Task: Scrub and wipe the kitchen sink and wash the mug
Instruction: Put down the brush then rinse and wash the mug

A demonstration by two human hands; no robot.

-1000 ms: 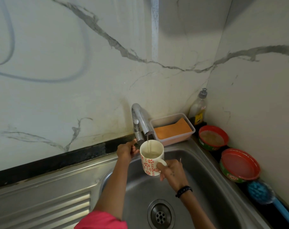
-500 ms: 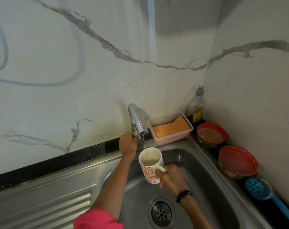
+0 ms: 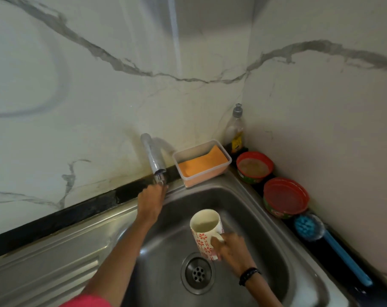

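Just behind the sink (image 3: 261, 220) we see a tub (image 3: 202, 177) with an orange sponge (image 3: 201, 163), a soap bottle (image 3: 235, 131), two red bowls (image 3: 285, 197) and a blue brush (image 3: 310, 228) along the right ledge. Our right hand (image 3: 232, 249) grips the mug (image 3: 207, 232) by its handle above the drain (image 3: 198, 272). Our left hand (image 3: 151, 200) reaches the tap (image 3: 154, 160) base; its fingers are hidden, so we cannot tell their grip.

A white ceramic mug with red flowers (image 3: 207, 233) is held by the handle in the right hand (image 3: 231, 249) over the stainless steel sink (image 3: 250, 209); the base of the chrome tap (image 3: 153, 158) is gripped by the left hand (image 3: 150, 201).
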